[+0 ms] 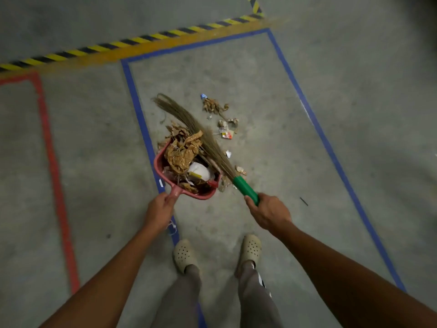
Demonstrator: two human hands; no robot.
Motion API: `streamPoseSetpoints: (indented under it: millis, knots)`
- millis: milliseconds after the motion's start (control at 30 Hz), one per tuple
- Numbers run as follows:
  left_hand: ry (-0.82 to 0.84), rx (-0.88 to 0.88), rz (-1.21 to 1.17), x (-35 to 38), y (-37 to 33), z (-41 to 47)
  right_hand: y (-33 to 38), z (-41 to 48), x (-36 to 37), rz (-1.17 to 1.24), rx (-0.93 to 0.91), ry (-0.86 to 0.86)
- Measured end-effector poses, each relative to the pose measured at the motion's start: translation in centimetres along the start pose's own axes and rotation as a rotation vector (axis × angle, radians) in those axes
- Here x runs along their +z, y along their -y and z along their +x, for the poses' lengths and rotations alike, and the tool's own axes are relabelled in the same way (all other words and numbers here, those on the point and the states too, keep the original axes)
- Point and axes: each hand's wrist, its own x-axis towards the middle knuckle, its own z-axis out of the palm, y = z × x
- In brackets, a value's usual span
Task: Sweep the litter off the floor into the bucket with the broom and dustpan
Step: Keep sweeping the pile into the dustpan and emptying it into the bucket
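My left hand [160, 212] grips the handle of a pink dustpan [158, 165] that rests on the concrete floor, heaped with crumpled brown paper, dry leaves and a white wad. My right hand [268, 212] holds the green handle [246, 189] of a grass broom; its bristles [189, 125] lie across the pan's right side and fan out up-left. More litter [214, 106] lies loose beyond the pan: brown scraps, a blue wrapper, a yellow-red wrapper [227, 134]. No bucket is in sight.
Blue floor tape [314, 121] frames the area where I stand; red tape [50, 150] marks a bay to the left. A yellow-black hazard stripe [132, 41] runs across the far floor. My two feet in beige clogs [183, 255] stand just behind the pan.
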Motion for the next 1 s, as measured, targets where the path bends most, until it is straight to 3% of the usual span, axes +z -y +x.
streamPoseSetpoints:
  millis: [433,633,1000]
  knots:
    - [-0.103,0.114,-0.029,-9.3,-3.2,-14.0,2.6,-15.7,-2.6,0.098,-0.004,-0.166]
    - [-0.173,0.152,-0.06,-8.1,-4.2,-19.2,1.2,-18.1,-3.5,0.105,-0.044,-0.222]
    - [-0.352,0.053,-0.231,-0.9,-2.8,-31.7,-6.2,-23.2,-5.0,0.034,-0.271,-0.202]
